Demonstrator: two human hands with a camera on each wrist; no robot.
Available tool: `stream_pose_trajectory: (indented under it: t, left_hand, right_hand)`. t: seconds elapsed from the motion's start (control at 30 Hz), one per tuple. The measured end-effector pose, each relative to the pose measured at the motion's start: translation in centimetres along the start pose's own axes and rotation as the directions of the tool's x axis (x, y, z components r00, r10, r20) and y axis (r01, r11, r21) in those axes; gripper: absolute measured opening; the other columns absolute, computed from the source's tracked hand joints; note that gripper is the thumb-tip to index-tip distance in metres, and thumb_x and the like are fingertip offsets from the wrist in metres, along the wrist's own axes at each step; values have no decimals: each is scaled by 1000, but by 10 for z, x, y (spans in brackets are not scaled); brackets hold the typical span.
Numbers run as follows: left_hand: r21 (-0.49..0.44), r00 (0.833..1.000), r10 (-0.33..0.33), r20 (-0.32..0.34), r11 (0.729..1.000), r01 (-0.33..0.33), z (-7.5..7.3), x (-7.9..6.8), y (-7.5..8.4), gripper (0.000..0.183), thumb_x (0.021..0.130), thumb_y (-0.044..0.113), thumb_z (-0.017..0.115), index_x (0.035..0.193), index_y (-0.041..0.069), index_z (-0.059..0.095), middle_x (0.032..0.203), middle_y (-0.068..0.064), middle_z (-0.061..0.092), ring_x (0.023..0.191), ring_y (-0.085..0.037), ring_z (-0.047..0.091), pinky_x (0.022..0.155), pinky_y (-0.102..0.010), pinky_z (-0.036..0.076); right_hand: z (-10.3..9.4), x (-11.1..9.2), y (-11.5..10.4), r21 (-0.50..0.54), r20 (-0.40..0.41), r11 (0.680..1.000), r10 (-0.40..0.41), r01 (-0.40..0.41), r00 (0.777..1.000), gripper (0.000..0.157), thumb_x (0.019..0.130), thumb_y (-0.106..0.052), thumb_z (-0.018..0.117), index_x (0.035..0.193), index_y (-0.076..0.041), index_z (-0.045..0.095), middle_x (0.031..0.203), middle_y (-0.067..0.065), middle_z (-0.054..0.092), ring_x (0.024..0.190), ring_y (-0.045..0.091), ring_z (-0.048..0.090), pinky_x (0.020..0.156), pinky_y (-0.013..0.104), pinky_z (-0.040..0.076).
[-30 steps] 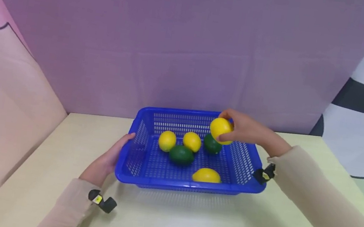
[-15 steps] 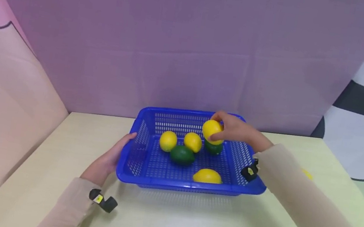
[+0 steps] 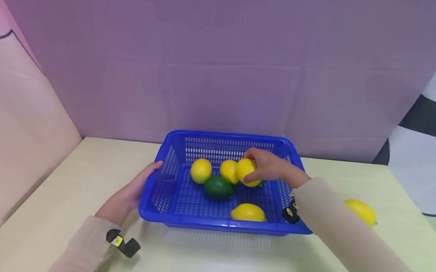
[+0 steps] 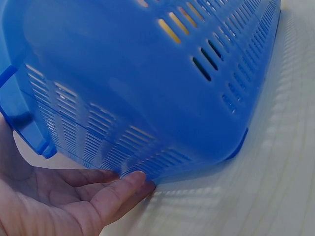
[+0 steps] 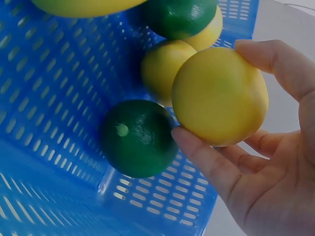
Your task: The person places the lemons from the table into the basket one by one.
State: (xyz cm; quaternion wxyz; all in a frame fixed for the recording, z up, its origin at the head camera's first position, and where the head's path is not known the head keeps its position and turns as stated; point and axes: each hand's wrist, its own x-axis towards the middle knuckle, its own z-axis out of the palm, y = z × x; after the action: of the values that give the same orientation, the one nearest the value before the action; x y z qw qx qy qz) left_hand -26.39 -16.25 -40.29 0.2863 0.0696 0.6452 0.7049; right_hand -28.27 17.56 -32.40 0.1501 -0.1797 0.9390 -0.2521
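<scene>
My right hand holds a yellow lemon between thumb and fingers, low inside the blue plastic basket. In the right wrist view, a dark green oval fruit lies close beside my fingertips. Another yellow lemon is just left of the held one, partly covered by it. At the basket's left side, my left hand has its thumb over the rim. The left wrist view shows its fingers against the outer slotted wall.
Also in the basket are a lemon at the left, a dark green fruit in the middle and a lemon near the front wall. Another lemon lies on the pale table, right of the basket. A purple backdrop rises behind.
My right hand has moved left and down into the basket with the lemon. The lemon on the table has come into view past the sleeve. My left hand stays at the rim.
</scene>
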Motion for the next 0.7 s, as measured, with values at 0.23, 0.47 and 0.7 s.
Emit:
stream_pose_trajectory:
  t: [0.23,0.47,0.7]
  left_hand:
    - [1,1000,-2,6,1000,2,0,0,0,78,95,58,20,150,5,4,143,-32,27,111,-27,52,92,-40,45]
    - [8,1000,-1,6,1000,1,0,0,-1,79,95,59,21,150,5,6,141,-30,31,107,-24,54,89,-38,46]
    - [4,1000,7,4,1000,-7,0,0,-1,78,95,57,20,150,4,4,142,-31,29,110,-26,53,91,-39,46]
  right_hand:
    - [6,0,-1,3,30,1000,-20,20,999,50,77,-19,76,117,-5,50,112,10,57,96,24,51,89,39,47]
    - [8,1,0,-31,65,999,-30,32,997,50,76,-21,77,117,-6,51,110,9,58,96,24,51,90,39,47]
    - [10,1,-1,-73,103,996,-35,43,994,52,76,-23,78,118,-8,52,113,8,58,99,23,52,95,42,45]
